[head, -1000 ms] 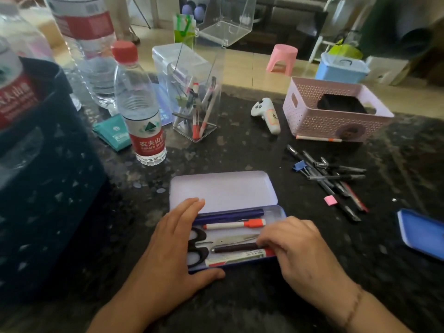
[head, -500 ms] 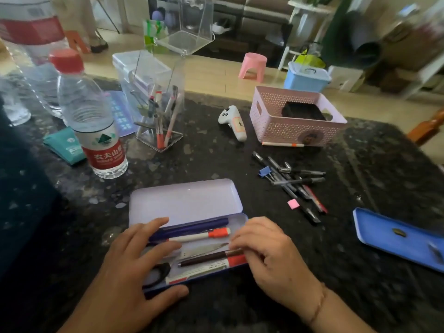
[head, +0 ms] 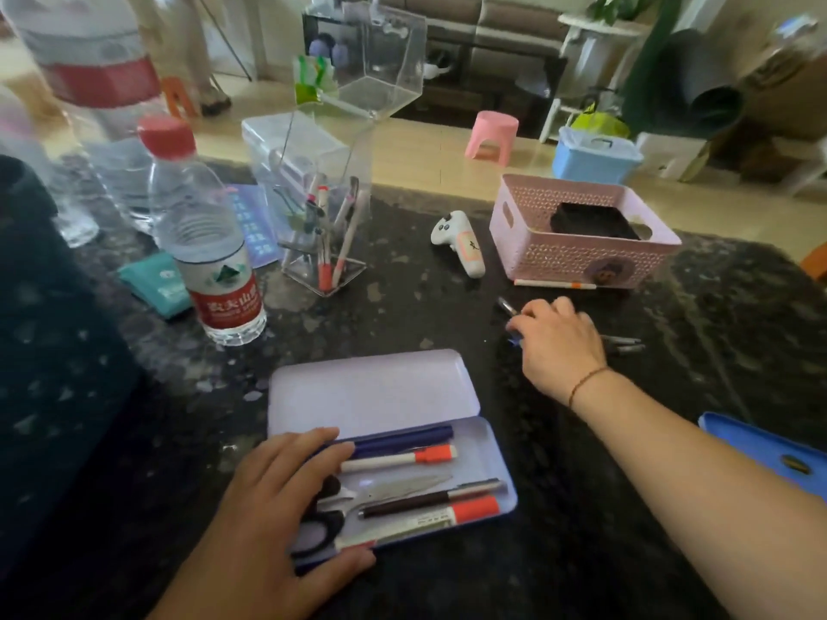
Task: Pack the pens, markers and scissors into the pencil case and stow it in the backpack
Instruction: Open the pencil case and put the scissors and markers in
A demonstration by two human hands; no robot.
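The pencil case [head: 371, 387] lies open on the dark table, its lid flat behind the tray. In the tray are scissors [head: 394, 487], a blue pen [head: 402, 438], two orange-capped markers [head: 402, 458] and a dark pen [head: 425, 498]. My left hand [head: 268, 507] grips the tray's left end, thumb on the front edge and fingers over the scissor handles. My right hand [head: 559, 342] is stretched out to the right, fingers curled down over a pile of loose pens [head: 622, 344]; what it holds is hidden. The dark backpack [head: 53, 351] fills the left side.
A water bottle [head: 210, 261] and a clear holder with pens [head: 322, 226] stand behind the case. A white controller [head: 461, 243] and a pink basket [head: 577, 257] sit at the back right, a marker [head: 555, 284] in front of the basket. A blue tray [head: 769, 454] lies at the right.
My right hand has left the pencil case and reached right and away to the loose pens. My left hand stays on the case.
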